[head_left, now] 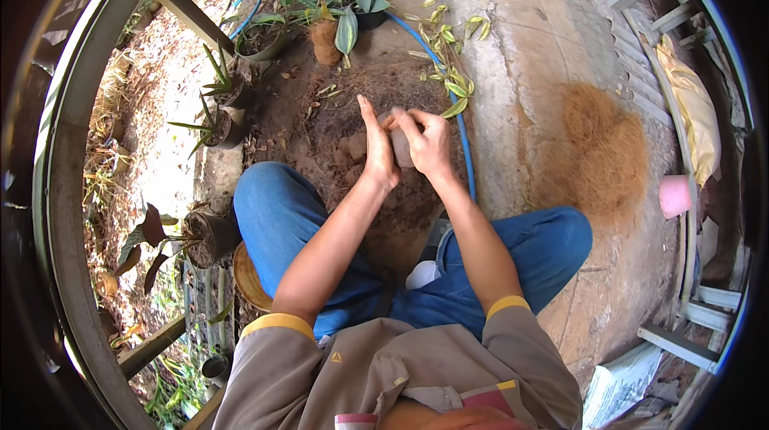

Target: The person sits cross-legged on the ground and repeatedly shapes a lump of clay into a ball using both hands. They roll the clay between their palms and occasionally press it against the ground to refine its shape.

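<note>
My left hand (pixel 379 143) is held upright over the soil, its fingers stretched out and its palm turned toward the right hand. Close beside it, my right hand (pixel 429 144) has its fingers curled and pinched together against a greyish-brown lump (pixel 403 150). That lump sits between the two hands, partly covered, and its exact kind cannot be made out. Below and beyond them spreads dark loose soil (pixel 332 122) mixed with fibres. A brown fibre-wrapped root ball (pixel 324 42) with broad green leaves lies farther ahead.
A blue hose (pixel 466 150) curves past the right side of the soil. Brown coconut fibre (pixel 606 154) is heaped on the concrete at right, with a pink pot (pixel 674 195) beyond. Potted plants (pixel 212 238) line the left. Cut leafy stems (pixel 452 70) lie near the hose.
</note>
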{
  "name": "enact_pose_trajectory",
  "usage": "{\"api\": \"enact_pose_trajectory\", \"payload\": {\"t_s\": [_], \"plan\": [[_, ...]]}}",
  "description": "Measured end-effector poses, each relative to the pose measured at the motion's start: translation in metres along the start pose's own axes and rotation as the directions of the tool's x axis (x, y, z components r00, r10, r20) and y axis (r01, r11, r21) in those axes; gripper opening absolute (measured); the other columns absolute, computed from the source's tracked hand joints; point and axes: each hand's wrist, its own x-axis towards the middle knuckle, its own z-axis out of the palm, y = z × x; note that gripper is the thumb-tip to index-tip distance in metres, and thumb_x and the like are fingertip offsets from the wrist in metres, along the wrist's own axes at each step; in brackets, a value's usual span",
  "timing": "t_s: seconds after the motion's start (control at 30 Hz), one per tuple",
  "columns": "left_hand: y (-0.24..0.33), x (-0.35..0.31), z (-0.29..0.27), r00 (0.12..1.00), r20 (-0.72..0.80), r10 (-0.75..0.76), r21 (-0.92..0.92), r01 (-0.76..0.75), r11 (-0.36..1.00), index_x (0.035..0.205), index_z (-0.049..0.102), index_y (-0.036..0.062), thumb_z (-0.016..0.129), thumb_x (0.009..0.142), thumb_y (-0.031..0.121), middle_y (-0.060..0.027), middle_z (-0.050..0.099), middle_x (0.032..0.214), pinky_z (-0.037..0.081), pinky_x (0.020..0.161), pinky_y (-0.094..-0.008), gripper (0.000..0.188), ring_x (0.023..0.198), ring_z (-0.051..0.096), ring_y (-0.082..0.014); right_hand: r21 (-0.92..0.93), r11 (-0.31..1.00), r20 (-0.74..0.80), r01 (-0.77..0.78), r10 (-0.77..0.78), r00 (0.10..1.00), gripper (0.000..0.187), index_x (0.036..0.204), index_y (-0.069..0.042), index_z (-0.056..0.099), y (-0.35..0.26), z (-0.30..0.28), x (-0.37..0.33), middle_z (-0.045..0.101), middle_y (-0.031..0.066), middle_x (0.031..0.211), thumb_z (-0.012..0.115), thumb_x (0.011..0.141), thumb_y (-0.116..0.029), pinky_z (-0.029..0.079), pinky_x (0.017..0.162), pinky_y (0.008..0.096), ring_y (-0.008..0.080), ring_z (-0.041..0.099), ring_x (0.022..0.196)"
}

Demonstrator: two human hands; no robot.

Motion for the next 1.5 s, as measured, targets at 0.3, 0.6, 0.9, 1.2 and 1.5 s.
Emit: {"api": "enact_pose_trajectory", "payload": {"t_s": [0.3,0.6,0.9,1.2,1.5], "plan": [[0.011,0.013,0.003,0.901,0.012,0.434,0.248,-0.424,0.871,0.145,0.003,0.007,0.023,0.086,0.071,-0.0174,0.016,0.148,0.02,0.108,-0.0509,0.089,0.137,0.018,-0.0313,0.235,0.962,0.21,0.142,-0.192,0.959,0.034,0.096,-0.002,0.068,0.015,-0.004,0.002,0.067,0.0112,0.102,0.056,0.09,-0.033,0.045,0.089,0.0355,0.0221,0.062,0.095],[0.016,0.016,-0.009,0.957,0.191,0.218,0.185,-0.253,0.95,0.13,0.039,0.0113,0.036,0.085,0.067,-0.0138,0.042,0.132,0.038,0.096,-0.0494,0.072,0.121,0.041,-0.0287,0.545,0.784,-0.015,-0.296,0.361,0.932,0.049,0.086,0.0,0.068,-0.012,0.007,0.006,0.066,0.0083,0.086,0.047,0.094,-0.043,0.044,0.081,0.0303,0.017,0.061,0.085],[-0.006,0.0,0.007,0.951,0.136,0.278,0.073,-0.289,0.954,0.139,0.034,0.0122,0.033,0.083,0.072,-0.0136,0.045,0.132,0.037,0.099,-0.0428,0.081,0.117,0.047,-0.0252,0.256,0.966,-0.036,-0.033,0.044,0.998,0.026,0.084,0.001,0.068,0.005,-0.001,0.006,0.065,0.0051,0.075,0.057,0.088,-0.022,0.043,0.065,0.0247,0.0105,0.057,0.071],[0.008,-0.009,0.018,0.923,0.232,0.307,0.111,-0.338,0.935,0.141,0.025,0.0116,0.037,0.082,0.072,-0.0136,0.035,0.138,0.027,0.106,-0.0459,0.085,0.129,0.035,-0.0273,0.579,0.767,0.094,-0.276,0.273,0.957,0.054,0.113,-0.005,0.059,-0.01,-0.019,0.011,0.06,0.0094,0.11,0.037,0.095,-0.05,0.042,0.094,0.0363,0.0183,0.056,0.103],[0.011,0.004,0.01,0.963,-0.096,0.251,0.162,-0.234,0.959,0.134,0.035,0.0012,0.03,0.084,0.072,-0.0169,0.049,0.118,0.042,0.091,-0.0432,0.087,0.11,0.05,-0.0264,0.524,0.85,0.029,0.055,-0.082,0.996,0.032,0.099,0.0,0.061,0.008,0.001,0.001,0.063,0.0093,0.099,0.053,0.09,-0.029,0.043,0.083,0.0292,0.0178,0.058,0.093]]}}
